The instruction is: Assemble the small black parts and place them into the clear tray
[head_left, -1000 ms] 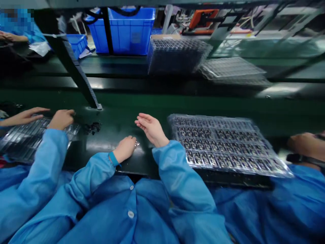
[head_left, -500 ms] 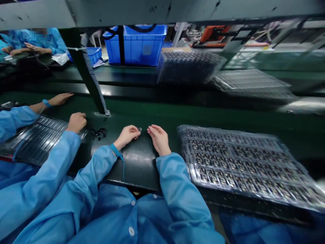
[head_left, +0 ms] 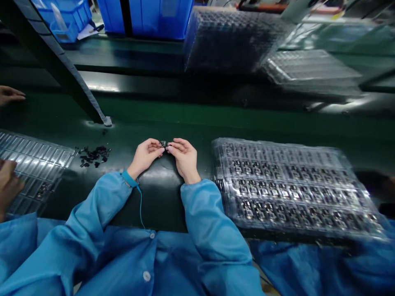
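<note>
My left hand [head_left: 147,155] is closed, pinching a small circuit board [head_left: 163,144] between thumb and fingertips above the dark green bench. Facing it, my right hand [head_left: 185,158] is also pinched closed, its fingertips against the board's right edge. A tiny dark piece shows at the right fingertips, too small to name. A blue wrist strap [head_left: 129,179] with a thin cord circles my left wrist. To the left of my hands lies a loose pile of small black pieces [head_left: 94,156]. On the right stands a stack of clear plastic trays [head_left: 222,176] holding rows of similar small boards.
A co-worker's hand [head_left: 9,183] is over another clear tray [head_left: 46,154] at left; another hand [head_left: 10,95] rests farther back. A slanted post [head_left: 77,82] meets the bench. Behind are blue bins [head_left: 151,18] and stacked clear trays [head_left: 228,45].
My hands have come together at the small board; before, they were apart. The view has tilted down and shifted. One co-worker's hand now shows over the left tray.
</note>
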{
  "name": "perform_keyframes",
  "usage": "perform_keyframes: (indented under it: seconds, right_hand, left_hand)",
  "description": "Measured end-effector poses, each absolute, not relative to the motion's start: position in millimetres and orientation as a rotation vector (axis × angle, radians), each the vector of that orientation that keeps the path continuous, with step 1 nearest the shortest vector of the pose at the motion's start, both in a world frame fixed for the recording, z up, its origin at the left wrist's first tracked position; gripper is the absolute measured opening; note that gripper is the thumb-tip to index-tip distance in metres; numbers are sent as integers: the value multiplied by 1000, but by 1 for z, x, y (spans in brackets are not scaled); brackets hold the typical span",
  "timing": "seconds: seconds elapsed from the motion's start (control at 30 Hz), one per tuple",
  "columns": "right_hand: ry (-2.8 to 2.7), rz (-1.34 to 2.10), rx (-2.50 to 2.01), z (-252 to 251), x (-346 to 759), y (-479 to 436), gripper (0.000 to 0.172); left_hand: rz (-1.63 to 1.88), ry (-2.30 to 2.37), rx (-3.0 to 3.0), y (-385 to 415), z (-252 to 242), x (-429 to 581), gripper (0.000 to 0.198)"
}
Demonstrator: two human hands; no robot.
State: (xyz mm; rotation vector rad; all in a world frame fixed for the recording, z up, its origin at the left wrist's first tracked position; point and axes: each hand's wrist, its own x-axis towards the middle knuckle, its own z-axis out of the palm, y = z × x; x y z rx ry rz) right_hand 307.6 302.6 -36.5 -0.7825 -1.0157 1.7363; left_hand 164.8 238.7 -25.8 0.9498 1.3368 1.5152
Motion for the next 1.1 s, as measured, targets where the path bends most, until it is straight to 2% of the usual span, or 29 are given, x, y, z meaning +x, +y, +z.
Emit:
perform_keyframes:
  seconds: [0.3, 0.53, 0.73, 0.93, 1.1]
  right_hand:
    - [-1082, 1666, -843, -38, 309, 301, 36]
    - [-1093, 1617, -826, -36, 307, 300, 22]
    - [-1153, 1492, -868, -33, 306, 297, 21]
    - [-1017, 1728, -852, -30, 304, 293, 26]
    - [-1049, 1690, -864, -34, 302, 293, 25]
  left_hand:
    - [1479, 1324, 960, 236, -25, 166, 41]
    - [1452, 1335, 1011, 235, -22, 166, 40]
    - [1459, 1348, 995, 235, -24, 165, 39]
    - [1450, 1334, 998, 234, -25, 165, 41]
    - [1476, 1334, 974, 235, -25, 165, 39]
